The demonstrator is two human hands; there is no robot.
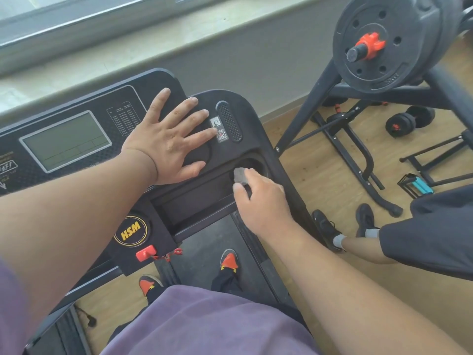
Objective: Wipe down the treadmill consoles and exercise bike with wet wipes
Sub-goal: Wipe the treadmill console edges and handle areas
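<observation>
A black treadmill console (107, 103) with a grey display (66, 140) fills the left and middle. My left hand (169, 139) lies flat on the console's right side, fingers spread and straight, beside a QR sticker (221, 134). My right hand (258, 201) pinches a greyish wet wipe (240, 175) and holds it at the rim of the round cup holder (256, 163) at the console's lower right. Most of the wipe is hidden under my fingers.
A barbell with black weight plates (384, 44) rests on a black rack (332, 124) to the right. Dumbbells (409, 120) lie on the wooden floor. Another person's legs (358, 234) stand close at right. A red safety key (146, 253) hangs below the HSM logo.
</observation>
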